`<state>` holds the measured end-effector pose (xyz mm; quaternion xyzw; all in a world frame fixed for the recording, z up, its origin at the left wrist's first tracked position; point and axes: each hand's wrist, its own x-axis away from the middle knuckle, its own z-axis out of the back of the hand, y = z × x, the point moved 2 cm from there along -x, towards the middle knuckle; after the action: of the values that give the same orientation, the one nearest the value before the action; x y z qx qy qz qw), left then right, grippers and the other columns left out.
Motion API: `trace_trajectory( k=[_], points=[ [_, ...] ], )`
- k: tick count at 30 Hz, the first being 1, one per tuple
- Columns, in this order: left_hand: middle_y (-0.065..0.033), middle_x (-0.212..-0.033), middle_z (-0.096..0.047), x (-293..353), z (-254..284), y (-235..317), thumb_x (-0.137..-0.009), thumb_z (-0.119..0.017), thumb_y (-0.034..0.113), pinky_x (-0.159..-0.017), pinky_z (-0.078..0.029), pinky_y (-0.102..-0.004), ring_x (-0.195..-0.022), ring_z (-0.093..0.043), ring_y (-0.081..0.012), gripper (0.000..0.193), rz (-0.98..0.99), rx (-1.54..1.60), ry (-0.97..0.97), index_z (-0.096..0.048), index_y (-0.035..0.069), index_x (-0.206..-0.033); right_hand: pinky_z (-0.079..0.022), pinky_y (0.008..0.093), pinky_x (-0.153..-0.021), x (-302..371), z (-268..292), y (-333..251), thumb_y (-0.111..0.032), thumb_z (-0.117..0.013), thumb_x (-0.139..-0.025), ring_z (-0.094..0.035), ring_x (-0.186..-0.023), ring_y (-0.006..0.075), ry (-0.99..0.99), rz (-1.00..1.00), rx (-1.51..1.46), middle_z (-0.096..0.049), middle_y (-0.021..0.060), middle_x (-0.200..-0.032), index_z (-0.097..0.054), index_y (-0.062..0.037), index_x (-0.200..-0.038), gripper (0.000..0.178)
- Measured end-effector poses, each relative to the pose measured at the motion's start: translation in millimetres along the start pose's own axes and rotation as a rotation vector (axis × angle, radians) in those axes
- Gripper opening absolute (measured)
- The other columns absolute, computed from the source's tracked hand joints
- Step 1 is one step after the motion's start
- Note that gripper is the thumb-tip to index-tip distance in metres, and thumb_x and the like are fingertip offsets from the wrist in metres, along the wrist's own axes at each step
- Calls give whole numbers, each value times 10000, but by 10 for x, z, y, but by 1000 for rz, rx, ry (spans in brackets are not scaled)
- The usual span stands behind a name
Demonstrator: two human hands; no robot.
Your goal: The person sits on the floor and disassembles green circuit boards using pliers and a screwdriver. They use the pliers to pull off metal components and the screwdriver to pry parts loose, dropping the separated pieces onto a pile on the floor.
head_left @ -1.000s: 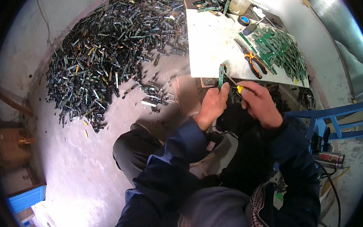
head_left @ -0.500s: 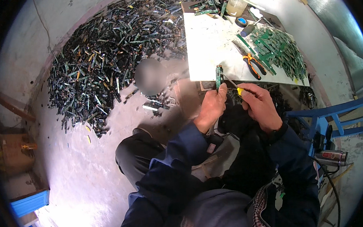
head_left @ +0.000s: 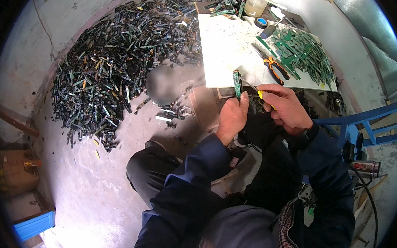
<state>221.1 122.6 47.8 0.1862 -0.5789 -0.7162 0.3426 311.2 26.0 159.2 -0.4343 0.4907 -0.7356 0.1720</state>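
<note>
My left hand is closed round the lower end of a narrow green circuit board strip, which stands up from the fingers at the table's near edge. In my right hand is a screwdriver with a yellow handle. Its thin metal shaft slants up and left, and the tip is at or close to the strip; whether they touch I cannot tell. Just beyond the right hand, orange-and-black pliers lie on the white tabletop.
Green circuit board strips are heaped on the table's right side. Behind them are a cloudy jar, a blue-centred tape roll and a dark-handled tool. A large pile of similar dark strips covers the floor at left. A blue chair stands at right.
The screwdriver's handle has turned in my right hand, which has tilted and moved slightly. My left hand keeps hold of the strip. The whole view has shifted a little.
</note>
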Motion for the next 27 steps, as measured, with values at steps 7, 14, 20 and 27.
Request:
trace_trajectory(
  k=[7,14,20,27],
  points=[
    [-309,-620,-544,-31,-62,-23,-957,-465,374,-583,-444,-529,-656,-580,-479,556,26,-50,31,-581,-81,-660,-347,209,-479,-226,182,30,-90,-568,-887,-438,-544,48,-54,228,296,-528,-20,-663,-644,-10,-1077,219],
    [-109,-461,-461,-58,-58,-84,-979,-431,436,-421,-362,-380,-409,-460,-241,606,40,299,-120,-475,6,-555,-206,190,-386,-294,342,-51,-127,-549,-897,-318,-442,13,-177,-72,-30,-499,-21,-644,-646,-62,-1112,245],
    [45,-494,-336,10,-16,-46,-973,-408,502,-364,-235,-257,-393,-314,-68,532,201,676,-386,-388,128,-595,-400,233,-551,-224,199,-44,-101,-562,-893,-510,-609,79,-99,423,497,-573,12,-708,-637,27,-1052,218],
    [65,-518,-305,20,-67,57,-972,-391,517,-360,-203,-232,-397,-269,-50,497,232,722,-420,-359,160,-628,-400,255,-526,-231,234,-224,-108,-568,-878,-514,-604,94,-88,357,586,-568,15,-707,-640,41,-1005,209]
  ],
)
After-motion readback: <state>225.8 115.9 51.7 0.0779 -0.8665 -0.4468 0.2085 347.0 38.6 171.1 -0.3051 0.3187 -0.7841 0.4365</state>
